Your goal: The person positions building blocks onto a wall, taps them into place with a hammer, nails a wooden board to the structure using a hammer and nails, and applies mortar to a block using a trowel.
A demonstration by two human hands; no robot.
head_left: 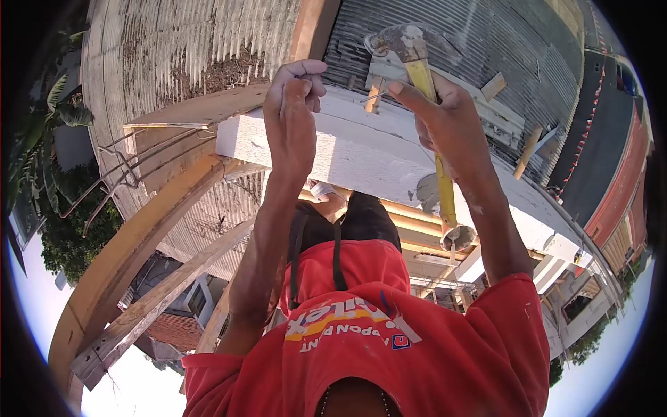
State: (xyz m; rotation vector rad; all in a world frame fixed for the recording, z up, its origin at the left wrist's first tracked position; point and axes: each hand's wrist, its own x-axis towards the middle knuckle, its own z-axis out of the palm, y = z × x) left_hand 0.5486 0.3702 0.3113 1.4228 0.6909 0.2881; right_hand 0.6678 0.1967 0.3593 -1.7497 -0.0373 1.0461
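My right hand (448,121) is wrapped around the yellow handle (445,187) of a hammer. The worn, whitish-stained hammer head (399,43) points away from me, and the flared handle end hangs toward my body. A thin nail-like piece (375,96) sticks out by my right thumb tip; how it is held is unclear. My left hand (295,104) is raised over the white block wall (347,149), its fingers loosely bent and apart, with nothing visible in them. Both hands are above the wall's top, a short distance from each other.
Bare rebar (114,170) juts out at the left, above a curved wooden beam (132,243). Corrugated roofing (187,42) spreads beyond the wall, with a plank (493,87) and wood offcuts on it. A road (587,128) lies far below at the right.
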